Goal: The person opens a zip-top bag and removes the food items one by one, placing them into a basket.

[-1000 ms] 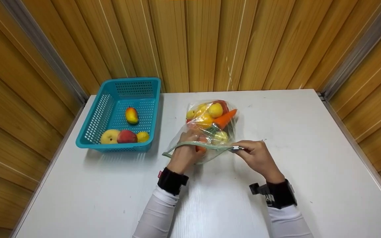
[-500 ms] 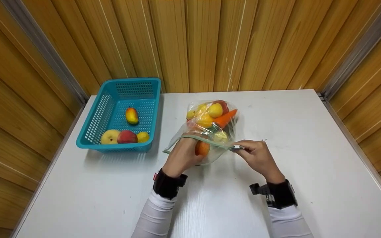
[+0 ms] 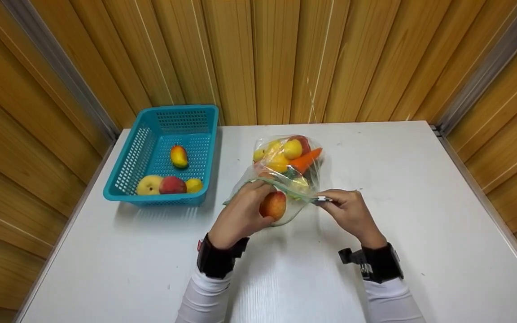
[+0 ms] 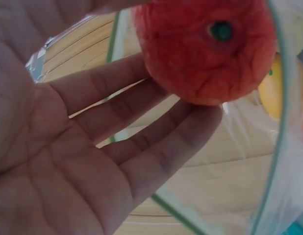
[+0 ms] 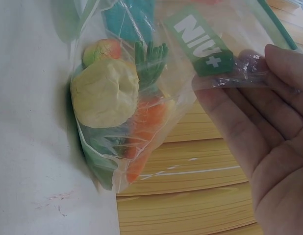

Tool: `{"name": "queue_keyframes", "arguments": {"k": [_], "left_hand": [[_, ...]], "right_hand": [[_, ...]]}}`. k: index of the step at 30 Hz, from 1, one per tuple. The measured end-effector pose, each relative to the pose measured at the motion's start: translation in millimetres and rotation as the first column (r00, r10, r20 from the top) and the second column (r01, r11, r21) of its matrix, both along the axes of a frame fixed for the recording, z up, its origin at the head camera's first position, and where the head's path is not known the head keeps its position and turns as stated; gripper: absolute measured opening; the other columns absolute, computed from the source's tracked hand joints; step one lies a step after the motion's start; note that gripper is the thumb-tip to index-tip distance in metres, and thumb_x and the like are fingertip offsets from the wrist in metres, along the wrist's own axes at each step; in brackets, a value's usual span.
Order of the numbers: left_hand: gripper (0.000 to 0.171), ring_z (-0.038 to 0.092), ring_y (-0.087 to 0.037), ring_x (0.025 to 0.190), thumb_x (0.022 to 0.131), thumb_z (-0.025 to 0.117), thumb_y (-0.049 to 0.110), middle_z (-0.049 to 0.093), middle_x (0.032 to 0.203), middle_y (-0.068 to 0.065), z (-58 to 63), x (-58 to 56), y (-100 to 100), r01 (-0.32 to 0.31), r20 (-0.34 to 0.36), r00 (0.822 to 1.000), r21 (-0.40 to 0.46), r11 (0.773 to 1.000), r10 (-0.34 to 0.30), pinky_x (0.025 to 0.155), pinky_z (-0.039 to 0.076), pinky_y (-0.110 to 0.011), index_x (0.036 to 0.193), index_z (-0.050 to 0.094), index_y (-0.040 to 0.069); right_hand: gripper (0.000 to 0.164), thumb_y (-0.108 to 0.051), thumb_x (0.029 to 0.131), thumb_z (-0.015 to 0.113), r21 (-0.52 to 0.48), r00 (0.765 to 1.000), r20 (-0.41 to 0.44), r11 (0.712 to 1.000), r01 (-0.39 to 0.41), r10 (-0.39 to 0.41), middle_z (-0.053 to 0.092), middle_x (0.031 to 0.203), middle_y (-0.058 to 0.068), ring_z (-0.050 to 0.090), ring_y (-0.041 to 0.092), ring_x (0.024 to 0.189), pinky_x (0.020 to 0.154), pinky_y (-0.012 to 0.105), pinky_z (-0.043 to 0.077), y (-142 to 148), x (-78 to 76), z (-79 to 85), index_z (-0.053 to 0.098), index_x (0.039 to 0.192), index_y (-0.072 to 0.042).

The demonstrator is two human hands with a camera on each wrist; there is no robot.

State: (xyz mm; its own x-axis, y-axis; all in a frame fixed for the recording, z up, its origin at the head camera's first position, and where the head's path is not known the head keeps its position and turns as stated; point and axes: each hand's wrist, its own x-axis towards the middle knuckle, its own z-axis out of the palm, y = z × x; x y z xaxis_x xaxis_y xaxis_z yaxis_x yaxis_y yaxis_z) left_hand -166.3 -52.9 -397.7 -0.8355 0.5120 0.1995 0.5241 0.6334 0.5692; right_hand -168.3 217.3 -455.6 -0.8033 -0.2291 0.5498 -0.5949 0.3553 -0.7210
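white table (image 3: 411,215), wood-grain wall (image 3: 276,63) behind it. left hand (image 3: 239,216) grips a red-orange fruit (image 3: 274,206) — right hand (image 3: 350,213) pinches the clear bag (image 5: 200,39) by its edge.

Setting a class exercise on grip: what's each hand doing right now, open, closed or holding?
Left hand: holding the red-orange fruit at the mouth of the clear bag.
Right hand: pinching the bag's edge.

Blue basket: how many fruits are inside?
4 visible: a mango around the middle; along the near wall, a pale fruit, a red fruit and a small yellow fruit. More may be hidden.
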Motion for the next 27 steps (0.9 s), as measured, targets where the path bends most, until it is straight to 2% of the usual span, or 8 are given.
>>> {"name": "queue_keyframes", "arguments": {"k": [7, 14, 19, 24, 27], "left_hand": [[0.056, 0.060, -0.020, 0.114, 0.079, 0.091, 0.015, 0.065, 0.130, -0.006, 8.3, -1.1, -17, 0.067, 0.066, 0.995, 0.148, 0.987, -0.077, 0.099, 0.055, -0.036, 0.128, 0.067, 0.007], [0.053, 0.064, -0.017, 0.104, 0.079, 0.089, 0.012, 0.067, 0.121, -0.003, 8.8, -3.7, -32, 0.111, 0.059, 0.989, 0.290, 0.951, -0.134, 0.094, 0.057, -0.039, 0.127, 0.068, 0.010], [0.053, 0.065, -0.015, 0.105, 0.080, 0.087, 0.015, 0.067, 0.122, -0.001, 10.7, -3.7, -39, 0.110, 0.049, 0.990, 0.347, 0.932, -0.135, 0.094, 0.057, -0.035, 0.129, 0.068, 0.011], [0.052, 0.065, -0.017, 0.109, 0.081, 0.086, 0.013, 0.067, 0.125, -0.003, 11.5, -3.9, -43, 0.113, 0.025, 0.990, 0.431, 0.895, -0.137, 0.093, 0.059, -0.036, 0.130, 0.067, 0.009], [0.052, 0.065, -0.019, 0.109, 0.081, 0.086, 0.012, 0.067, 0.124, -0.004, 12.1, -3.7, -44, 0.097, 0.005, 0.994, 0.468, 0.878, -0.112, 0.093, 0.059, -0.036, 0.129, 0.067, 0.008]], "right_hand": [[0.016, 0.014, 0.084, 0.074, -0.011, 1.000, 0.012, 1.000, -0.014, 0.014, 0.078, 0.089, 0.015, 0.066, 0.001, 0.079, 0.069, 0.011, 0.053, -1, -0.1, 1.0, 0.079, 0.096, 0.005], [0.016, 0.013, 0.083, 0.075, -0.012, 1.000, 0.004, 1.000, -0.018, 0.018, 0.078, 0.091, 0.015, 0.068, 0.002, 0.081, 0.070, 0.011, 0.054, -1, -0.3, 0.1, 0.079, 0.097, 0.005], [0.016, 0.012, 0.084, 0.075, -0.007, 1.000, 0.001, 1.000, -0.021, 0.021, 0.078, 0.092, 0.015, 0.069, 0.003, 0.083, 0.071, 0.012, 0.054, -1, -0.3, -0.3, 0.079, 0.098, 0.005], [0.016, 0.012, 0.084, 0.075, 0.002, 1.000, 0.001, 1.000, -0.012, 0.012, 0.078, 0.091, 0.015, 0.069, 0.003, 0.081, 0.070, 0.011, 0.053, 0, -0.4, -0.6, 0.080, 0.097, 0.004], [0.016, 0.012, 0.084, 0.075, 0.003, 1.000, -0.002, 1.000, -0.009, 0.009, 0.078, 0.091, 0.015, 0.069, 0.002, 0.081, 0.070, 0.011, 0.053, 0, -0.5, -0.6, 0.080, 0.096, 0.004]]}}
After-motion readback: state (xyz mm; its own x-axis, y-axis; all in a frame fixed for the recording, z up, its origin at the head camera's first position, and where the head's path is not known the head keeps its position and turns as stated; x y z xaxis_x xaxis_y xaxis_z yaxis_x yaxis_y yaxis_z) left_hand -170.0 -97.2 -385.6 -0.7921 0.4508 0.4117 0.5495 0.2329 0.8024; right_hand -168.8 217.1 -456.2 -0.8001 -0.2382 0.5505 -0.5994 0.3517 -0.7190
